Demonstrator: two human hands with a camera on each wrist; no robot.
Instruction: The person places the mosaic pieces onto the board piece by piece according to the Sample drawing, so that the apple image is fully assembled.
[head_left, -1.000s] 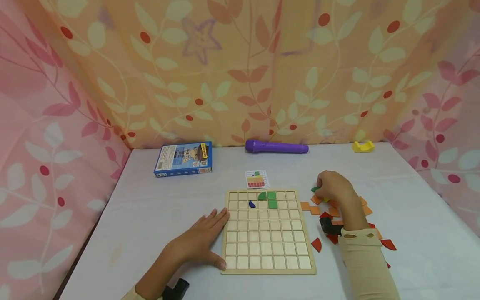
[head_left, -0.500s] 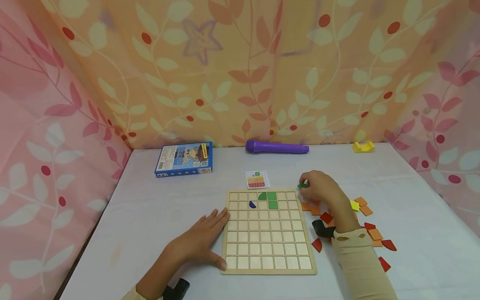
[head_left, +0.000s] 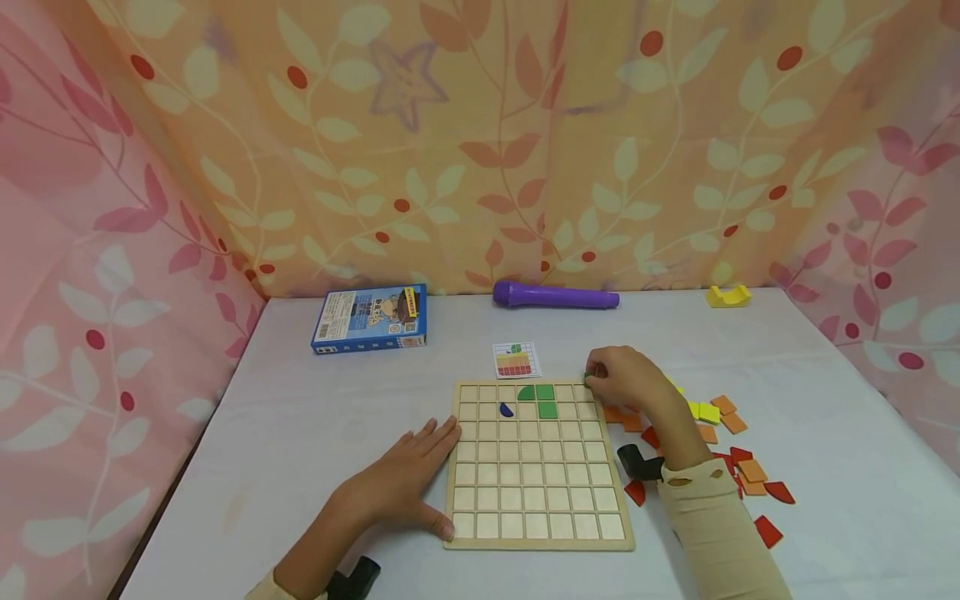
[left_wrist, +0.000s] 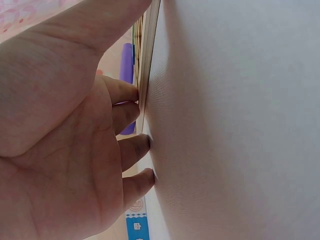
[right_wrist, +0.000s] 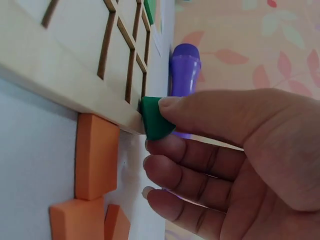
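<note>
My right hand (head_left: 626, 379) pinches a green quarter-round piece (right_wrist: 156, 119) between thumb and fingers, at the far right corner of the wooden grid board (head_left: 510, 500). My left hand (head_left: 401, 475) lies along the board's left edge, fingers spread and thumb near the front left corner; in the left wrist view its fingertips (left_wrist: 145, 142) reach the board's side. Set in the board's upper cells are a green quarter-round (head_left: 527, 392) and two green squares (head_left: 545, 392). A small dark blue half-round (head_left: 506, 410) lies left of them. A picture card (head_left: 516, 360) rests behind the board.
Loose orange (head_left: 752, 471), red (head_left: 768, 531) and yellow pieces (head_left: 708, 413) lie scattered right of the board, partly hidden by the right arm. A blue box (head_left: 370, 319), a purple microphone-shaped object (head_left: 555, 295) and a yellow stand (head_left: 727, 297) sit along the back.
My right hand has moved left from the loose pieces to the board's far right corner, carrying the green quarter-round. Yellow pieces have come into view behind it. My left hand stays put.
</note>
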